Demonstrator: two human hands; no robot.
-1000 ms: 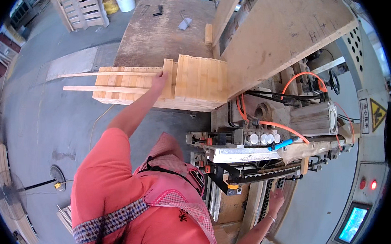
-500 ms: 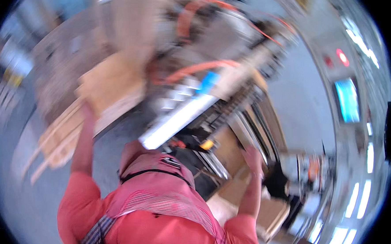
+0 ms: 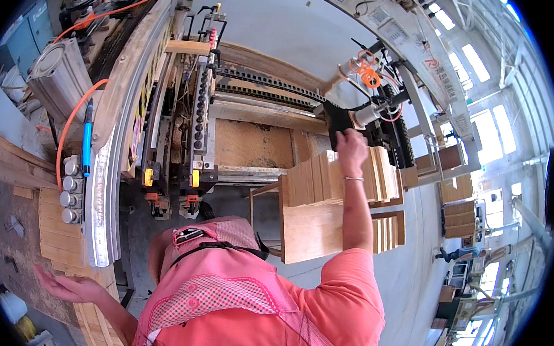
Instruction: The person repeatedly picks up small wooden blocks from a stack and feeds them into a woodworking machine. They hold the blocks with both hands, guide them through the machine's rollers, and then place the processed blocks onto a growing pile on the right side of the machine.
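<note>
My right hand (image 3: 351,152) reaches up to a row of light wooden boards (image 3: 314,181) standing on edge on a wooden rack (image 3: 308,234), right of centre. Its fingers curl over the top edge of one board. My left hand (image 3: 64,285) hangs at the lower left with fingers spread and nothing in it, just above a surface of flat wooden slats (image 3: 54,233). My pink shirt and cap fill the bottom middle.
A long woodworking machine (image 3: 199,106) with orange hoses, a grey cylinder (image 3: 59,83) and a row of drill heads runs across the upper left. More stacked boards (image 3: 459,217) stand at the far right by bright windows. Grey concrete floor lies under the rack.
The view has swung from the board stack on the left table round to the machine's right side. My left hand has left that stack, and my right hand has risen onto the upright boards.
</note>
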